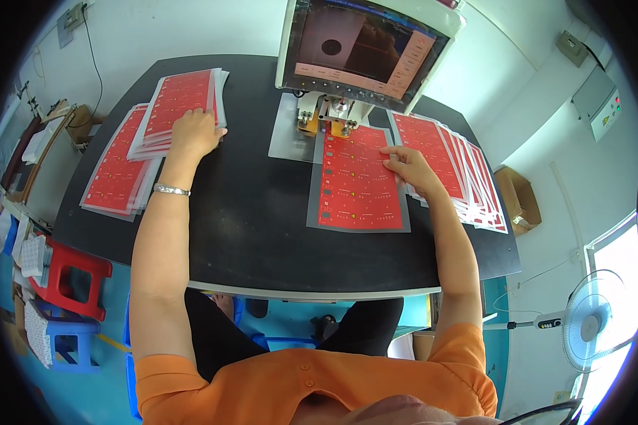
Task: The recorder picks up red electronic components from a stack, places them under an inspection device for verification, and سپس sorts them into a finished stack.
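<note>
A red printed sheet with clear margins lies flat on the black table, its far end under the machine's head. At that sheet's right edge is my right hand, thumb and forefinger closed on it, the other fingers curled in. My left hand lies over the upper pile of similar red sheets at the far left, fingers stretched across the top sheet and thumb out past its right side. Beneath and nearer sits another pile of red sheets. My left palm hides part of the upper pile.
A fanned stack of red sheets lies right of the machine. The monitor overhangs the table's far side. A metal plate is beside the machine head. Around the table are a cardboard box, a fan, and red stools.
</note>
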`<state>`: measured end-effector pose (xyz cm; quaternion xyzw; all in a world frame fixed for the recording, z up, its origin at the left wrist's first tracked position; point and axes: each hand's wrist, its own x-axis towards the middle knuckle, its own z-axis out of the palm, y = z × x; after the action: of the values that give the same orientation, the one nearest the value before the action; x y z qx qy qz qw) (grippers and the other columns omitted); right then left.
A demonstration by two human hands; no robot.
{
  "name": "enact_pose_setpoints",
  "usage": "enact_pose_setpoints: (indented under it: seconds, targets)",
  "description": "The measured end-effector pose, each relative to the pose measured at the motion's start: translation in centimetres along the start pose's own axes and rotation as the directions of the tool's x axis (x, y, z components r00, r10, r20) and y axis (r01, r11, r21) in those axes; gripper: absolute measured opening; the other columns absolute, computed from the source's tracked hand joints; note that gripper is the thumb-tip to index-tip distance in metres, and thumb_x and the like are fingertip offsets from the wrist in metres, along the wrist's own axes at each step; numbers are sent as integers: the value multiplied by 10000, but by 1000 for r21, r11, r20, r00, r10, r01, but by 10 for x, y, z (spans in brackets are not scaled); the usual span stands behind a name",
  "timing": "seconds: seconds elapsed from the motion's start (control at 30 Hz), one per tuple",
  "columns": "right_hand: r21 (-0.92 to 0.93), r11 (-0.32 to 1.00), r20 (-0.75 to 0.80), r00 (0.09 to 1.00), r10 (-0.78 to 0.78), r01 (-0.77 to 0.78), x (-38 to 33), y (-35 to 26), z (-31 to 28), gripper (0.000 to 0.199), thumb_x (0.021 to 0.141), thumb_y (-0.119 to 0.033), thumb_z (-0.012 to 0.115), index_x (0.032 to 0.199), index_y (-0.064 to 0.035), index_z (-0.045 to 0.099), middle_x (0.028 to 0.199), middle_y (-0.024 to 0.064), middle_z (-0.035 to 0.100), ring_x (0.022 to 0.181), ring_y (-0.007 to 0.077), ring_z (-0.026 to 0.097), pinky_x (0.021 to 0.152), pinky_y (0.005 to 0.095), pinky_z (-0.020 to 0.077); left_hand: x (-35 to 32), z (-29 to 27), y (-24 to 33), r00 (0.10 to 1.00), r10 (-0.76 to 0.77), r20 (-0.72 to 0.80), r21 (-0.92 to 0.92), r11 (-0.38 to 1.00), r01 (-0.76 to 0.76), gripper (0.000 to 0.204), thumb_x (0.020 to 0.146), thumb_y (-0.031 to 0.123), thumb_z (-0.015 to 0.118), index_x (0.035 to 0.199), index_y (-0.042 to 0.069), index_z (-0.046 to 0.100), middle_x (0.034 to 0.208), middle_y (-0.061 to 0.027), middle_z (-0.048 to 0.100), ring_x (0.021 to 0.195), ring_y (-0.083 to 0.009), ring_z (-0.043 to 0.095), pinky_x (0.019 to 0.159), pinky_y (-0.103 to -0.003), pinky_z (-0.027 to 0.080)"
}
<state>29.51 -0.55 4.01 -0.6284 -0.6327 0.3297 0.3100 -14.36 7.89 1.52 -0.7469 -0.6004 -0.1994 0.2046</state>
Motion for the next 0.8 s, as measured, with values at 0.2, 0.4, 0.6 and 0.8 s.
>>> enact_pose_setpoints:
  seconds: [0.2,0.4,0.6,0.8]
  targets:
    - [59,997,102,994,49,-55,-5,-10,-8,359,914,-98,674,1255,10,635,742,6,613,561,58,544,470,214,412,5,9,-4,998,-39,48,46,998,36,185,893,190,654,948,16,684,929,-151,719,928,-326,702,810,-429,568]
    - [160,987,4,1000,-17,16,14,18,2,334,905,-63,666,1213,63,639,703,17,599,525,69,546,451,222,413,13,8,-7,986,-148,70,24,989,147,134,896,115,596,909,32,700,855,-174,724,849,-346,721,733,-447,575]
    - [108,992,-204,978,-45,68,28,19,21,325,921,-64,651,1215,75,634,705,15,581,495,77,530,436,230,405,16,-7,-14,966,-257,-25,-8,966,257,105,886,146,633,851,74,699,844,-160,726,829,-349,722,708,-465,565]
    - [71,996,-243,969,-41,60,31,19,24,337,929,-77,655,1230,71,627,734,9,572,501,73,529,432,222,409,16,-17,-10,952,-305,-20,-148,943,299,173,860,266,714,842,97,683,831,-117,726,832,-332,713,689,-458,542]
